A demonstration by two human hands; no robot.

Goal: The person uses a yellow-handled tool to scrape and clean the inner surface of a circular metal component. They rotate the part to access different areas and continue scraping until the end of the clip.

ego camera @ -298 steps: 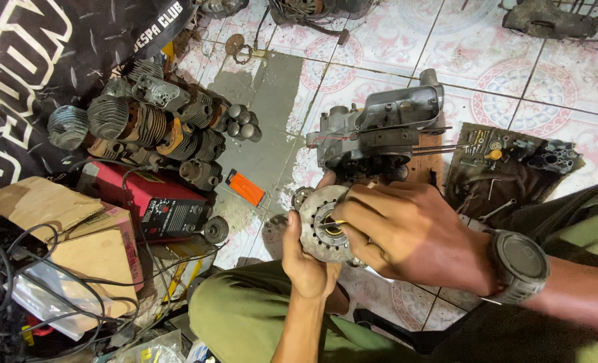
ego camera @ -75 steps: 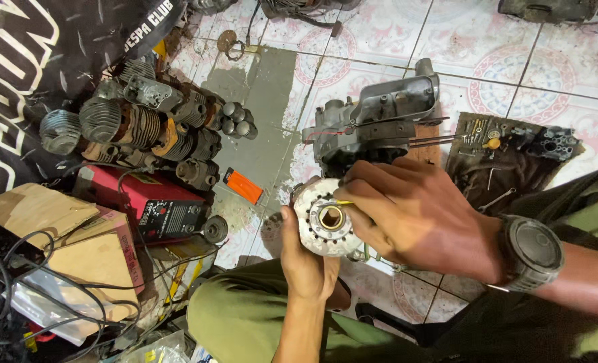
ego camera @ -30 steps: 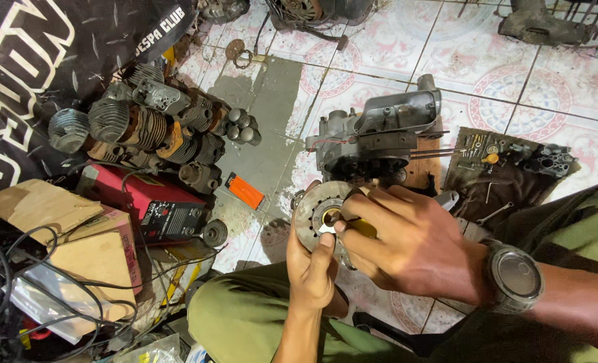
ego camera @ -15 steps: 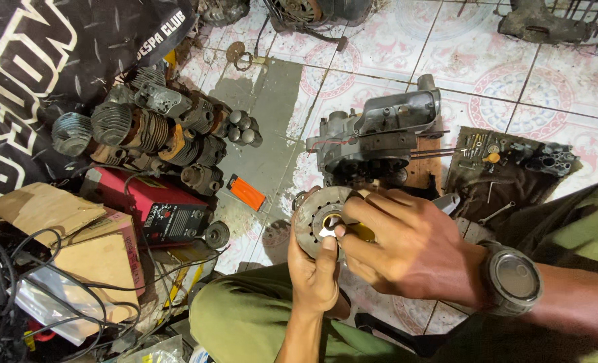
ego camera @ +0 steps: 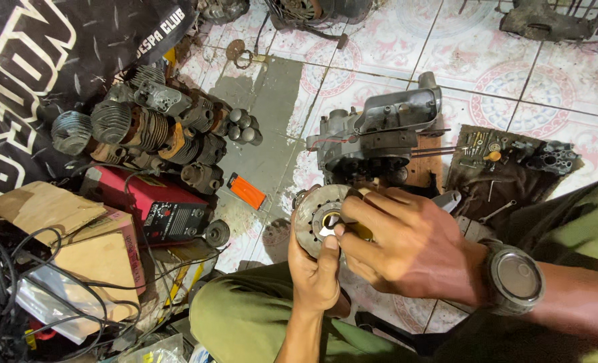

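The left hand [ego camera: 316,269] comes up from the near edge, between olive-green trouser knees, and cradles a round grey metal disc with a toothed rim and open centre hub [ego camera: 312,218] from below, fingers curled behind it and thumb pressed on its face beside the hub. The right hand [ego camera: 406,252], wearing a grey round-faced wristwatch [ego camera: 514,279], lies across the disc from the right, its fingertips pinched on a small bright metal piece [ego camera: 327,230] at the hub; what exactly that piece is I cannot tell.

The disc is held in the air over the tiled floor [ego camera: 373,47], just near of a grey cast-metal engine casing [ego camera: 379,131]. The small piece looks easy to lose: a slip of the pinch would likely drop it among the clutter below, and the disc rests on only one hand.

Left of the hands stand a red box-shaped machine with cables [ego camera: 148,205] and torn cardboard boxes [ego camera: 64,228]. An orange flat lighter-shaped object [ego camera: 245,191] lies on the floor. Farther left sits a pile of rusty finned engine cylinders [ego camera: 151,131]; right, a dark cloth with small tools [ego camera: 494,168].
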